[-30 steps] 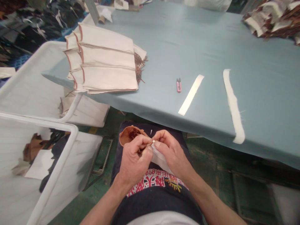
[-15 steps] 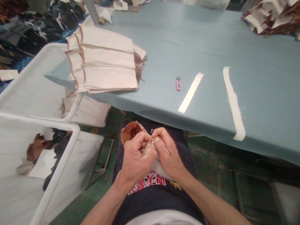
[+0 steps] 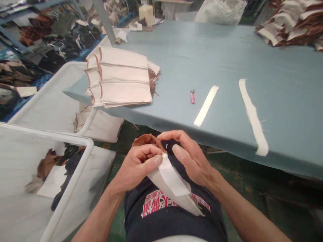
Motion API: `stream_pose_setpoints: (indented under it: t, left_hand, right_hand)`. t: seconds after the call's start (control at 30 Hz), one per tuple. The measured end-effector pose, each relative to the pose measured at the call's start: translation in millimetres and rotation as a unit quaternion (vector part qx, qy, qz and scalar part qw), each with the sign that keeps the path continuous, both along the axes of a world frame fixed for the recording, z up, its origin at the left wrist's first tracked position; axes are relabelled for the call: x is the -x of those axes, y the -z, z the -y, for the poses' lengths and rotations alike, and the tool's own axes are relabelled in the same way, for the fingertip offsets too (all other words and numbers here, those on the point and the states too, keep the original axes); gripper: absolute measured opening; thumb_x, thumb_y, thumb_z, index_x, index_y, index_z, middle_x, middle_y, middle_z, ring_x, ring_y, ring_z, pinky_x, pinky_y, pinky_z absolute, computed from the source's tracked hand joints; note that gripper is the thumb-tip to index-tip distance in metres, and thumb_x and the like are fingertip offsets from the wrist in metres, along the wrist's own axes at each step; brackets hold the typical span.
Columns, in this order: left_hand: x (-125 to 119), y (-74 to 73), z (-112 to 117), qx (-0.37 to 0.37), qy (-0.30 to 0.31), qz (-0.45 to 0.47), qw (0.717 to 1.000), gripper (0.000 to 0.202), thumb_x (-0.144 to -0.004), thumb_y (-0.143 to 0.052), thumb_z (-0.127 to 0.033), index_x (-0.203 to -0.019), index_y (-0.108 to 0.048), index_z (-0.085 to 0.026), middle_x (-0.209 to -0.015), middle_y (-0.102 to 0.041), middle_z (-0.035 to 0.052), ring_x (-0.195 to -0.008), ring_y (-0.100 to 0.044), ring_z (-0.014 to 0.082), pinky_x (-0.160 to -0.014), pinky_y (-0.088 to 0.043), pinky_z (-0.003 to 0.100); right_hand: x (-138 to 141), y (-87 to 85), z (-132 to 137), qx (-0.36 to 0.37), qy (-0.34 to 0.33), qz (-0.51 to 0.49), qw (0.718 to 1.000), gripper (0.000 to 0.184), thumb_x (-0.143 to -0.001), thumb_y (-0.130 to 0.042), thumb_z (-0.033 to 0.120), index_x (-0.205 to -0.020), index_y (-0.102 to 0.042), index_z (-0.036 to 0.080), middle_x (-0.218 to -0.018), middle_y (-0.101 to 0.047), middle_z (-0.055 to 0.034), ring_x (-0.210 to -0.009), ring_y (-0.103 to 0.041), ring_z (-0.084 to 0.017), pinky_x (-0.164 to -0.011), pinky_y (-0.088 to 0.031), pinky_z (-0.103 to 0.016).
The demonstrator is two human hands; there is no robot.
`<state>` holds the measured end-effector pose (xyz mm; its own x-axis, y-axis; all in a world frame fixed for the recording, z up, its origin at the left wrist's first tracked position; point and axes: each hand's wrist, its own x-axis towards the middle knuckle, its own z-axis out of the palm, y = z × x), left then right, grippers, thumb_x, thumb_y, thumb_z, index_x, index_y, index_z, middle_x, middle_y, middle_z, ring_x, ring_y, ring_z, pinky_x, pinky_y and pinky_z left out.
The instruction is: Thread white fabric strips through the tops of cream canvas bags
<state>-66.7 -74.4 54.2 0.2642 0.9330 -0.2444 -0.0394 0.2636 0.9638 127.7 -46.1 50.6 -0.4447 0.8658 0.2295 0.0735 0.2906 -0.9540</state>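
Observation:
My left hand (image 3: 137, 164) is closed over my lap, its thumb and fingers pinching the top end of a folded white fabric piece (image 3: 174, 183) that slants down to the right. My right hand (image 3: 188, 156) curls beside it, fingertips near the same end; whether it grips the fabric is unclear. A brown bundle of fabric and threads (image 3: 147, 140) sits just beyond both hands on my dark apron (image 3: 174, 215) with red print.
A grey-blue table (image 3: 227, 60) carries a stack of cream fabric pieces (image 3: 121, 80), pink thread snips (image 3: 193, 96), two white strips (image 3: 206, 105) (image 3: 252, 116) and a patterned pile (image 3: 292, 23). White bins (image 3: 50, 101) stand at left, with scraps in the nearer one.
The white fabric piece now lies unfolded longer across my lap. My right hand has loosened and spread a little. The camera has tilted upward.

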Motion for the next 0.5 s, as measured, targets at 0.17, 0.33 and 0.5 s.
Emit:
stream_pose_setpoints:
  t: [0.17, 0.33, 0.5]
  left_hand:
    - [7.2, -20.9, -7.8, -0.054, 0.059, -0.064, 0.995, 0.022, -0.089, -0.070, -0.033, -0.083, -0.076, -0.013, -0.076, -0.066, 0.0025, -0.066, -0.053, 0.0109, -0.058, -0.039, 0.018]
    - [9.5, -35.4, -7.7, -0.114, 0.098, -0.150, 0.977, 0.021, -0.094, -0.064, -0.029, -0.082, -0.074, -0.014, -0.074, -0.066, -0.0003, -0.066, -0.053, 0.0096, -0.058, -0.039, 0.017]
    - [5.7, -47.3, -3.2, -0.135, 0.120, -0.196, 0.964, 0.022, -0.095, -0.060, -0.026, -0.080, -0.072, -0.015, -0.071, -0.064, -0.0025, -0.064, -0.052, 0.0091, -0.055, -0.037, 0.018]
  right_hand:
    - [-6.8, -18.0, -25.3, -0.147, -0.105, 0.085, 0.980, 0.013, -0.092, -0.057, 0.029, -0.097, -0.061, 0.019, -0.089, -0.067, -0.0042, -0.083, -0.059, -0.020, -0.087, -0.046, -0.039]
    - [-7.6, -35.3, -33.9, -0.206, -0.147, 0.170, 0.952, 0.008, -0.076, -0.055, 0.018, -0.070, -0.050, 0.020, -0.064, -0.051, 0.0035, -0.062, -0.044, -0.014, -0.071, -0.038, -0.032]
    - [-11.3, -53.0, -32.8, -0.128, -0.187, 0.241, 0.944, 0.011, -0.074, -0.051, 0.018, -0.064, -0.046, 0.020, -0.058, -0.045, 0.0057, -0.053, -0.035, -0.009, -0.054, -0.023, -0.028]
